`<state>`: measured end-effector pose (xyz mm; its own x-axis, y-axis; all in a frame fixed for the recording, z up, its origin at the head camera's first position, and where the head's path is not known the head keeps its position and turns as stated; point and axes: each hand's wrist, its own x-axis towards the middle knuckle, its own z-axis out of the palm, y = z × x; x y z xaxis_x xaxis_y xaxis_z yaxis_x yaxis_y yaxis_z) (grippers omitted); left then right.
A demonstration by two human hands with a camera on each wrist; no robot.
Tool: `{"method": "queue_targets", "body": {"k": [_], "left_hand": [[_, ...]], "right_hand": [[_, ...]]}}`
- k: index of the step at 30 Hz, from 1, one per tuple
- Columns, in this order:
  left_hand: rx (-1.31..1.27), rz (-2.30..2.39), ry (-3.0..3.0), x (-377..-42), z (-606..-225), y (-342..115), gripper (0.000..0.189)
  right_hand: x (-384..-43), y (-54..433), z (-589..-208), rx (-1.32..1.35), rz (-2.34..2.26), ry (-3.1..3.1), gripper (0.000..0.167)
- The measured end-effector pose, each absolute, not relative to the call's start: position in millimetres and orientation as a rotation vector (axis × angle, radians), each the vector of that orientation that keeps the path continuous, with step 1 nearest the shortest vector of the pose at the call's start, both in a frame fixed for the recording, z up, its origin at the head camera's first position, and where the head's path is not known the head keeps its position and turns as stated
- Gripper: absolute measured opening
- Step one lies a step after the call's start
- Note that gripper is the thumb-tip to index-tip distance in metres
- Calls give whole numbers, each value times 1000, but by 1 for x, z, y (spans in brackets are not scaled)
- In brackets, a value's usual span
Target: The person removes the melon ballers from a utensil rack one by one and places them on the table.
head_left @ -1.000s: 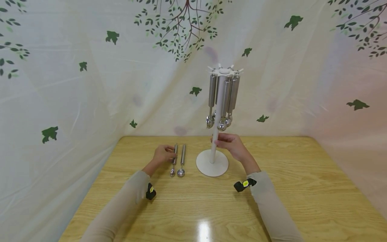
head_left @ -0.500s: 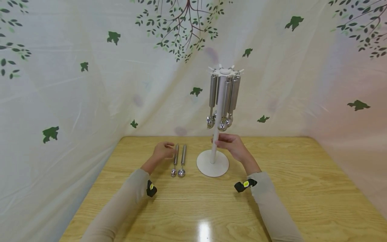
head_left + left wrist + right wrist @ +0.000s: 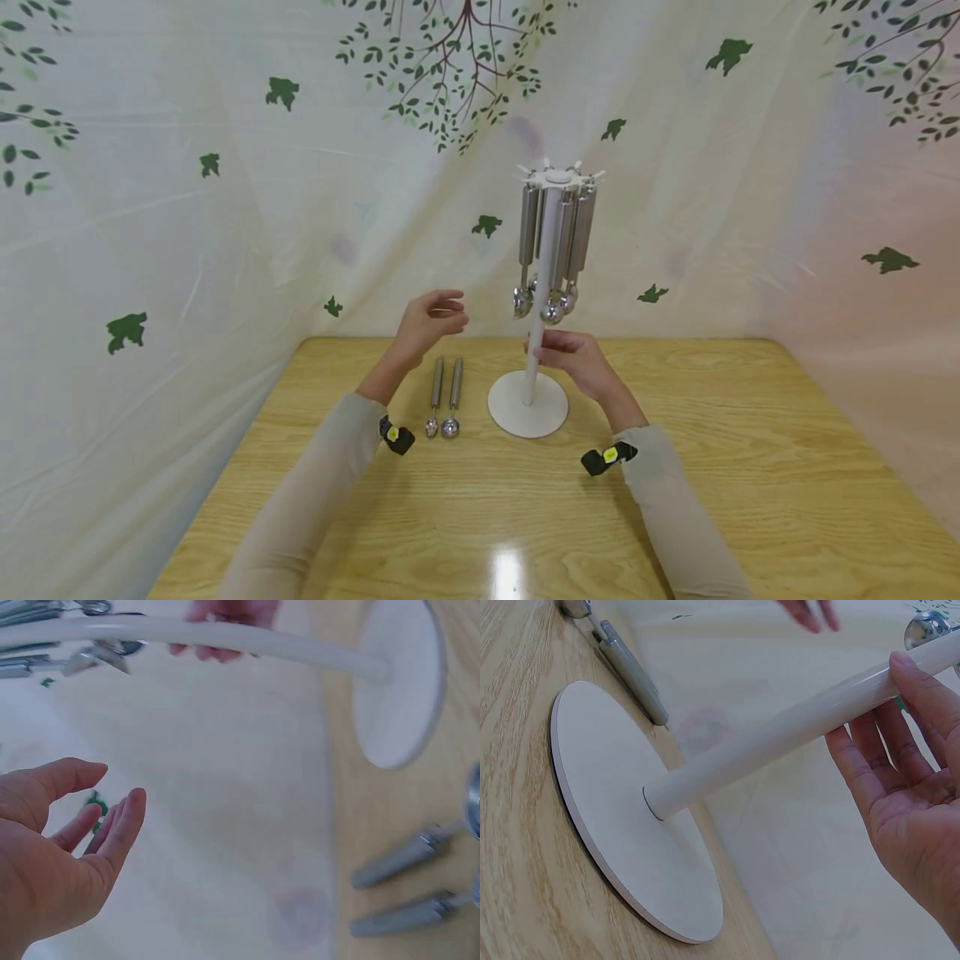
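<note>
In the right hand (image 3: pixel 577 360) the pole (image 3: pixel 530 377) of the white stand (image 3: pixel 545 250) is gripped below the hung metal utensils (image 3: pixel 582 229), while the left hand (image 3: pixel 429 323), fingers loosely parted, is raised near two similar utensils (image 3: pixel 456 383) laid side by side on the table (image 3: pixel 442 508).

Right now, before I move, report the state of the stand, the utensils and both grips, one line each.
White stand: standing on its base on the table
Hanging utensils: hung from the stand's top, heads down; exact count unclear
Left lying utensil: flat on the table, head toward the person
Right lying utensil: same, apart from its neighbour
Left grip: raised, empty
Right grip: holding the pole
</note>
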<state>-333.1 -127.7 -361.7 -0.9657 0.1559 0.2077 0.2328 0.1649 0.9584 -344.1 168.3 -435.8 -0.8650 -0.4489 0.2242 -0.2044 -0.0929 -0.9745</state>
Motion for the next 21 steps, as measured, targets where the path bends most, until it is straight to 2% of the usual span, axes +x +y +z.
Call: {"method": "queue_targets", "body": {"k": [6, 12, 17, 21], "left_hand": [[-604, -2006, -2176, -330, -323, -106, 43], [-749, -2019, -1998, -327, -289, -85, 47], [-818, -2012, -1903, -325, -271, -70, 49], [-855, -2016, -1863, -326, -265, -61, 51]], "right_hand": [[-345, 168, -436, -740, -2091, 1963, 29], [-347, 168, -436, -742, -2082, 1980, 40], [-346, 167, -437, -735, -2098, 1974, 27], [-345, 167, -436, -758, -2111, 1963, 25]]}}
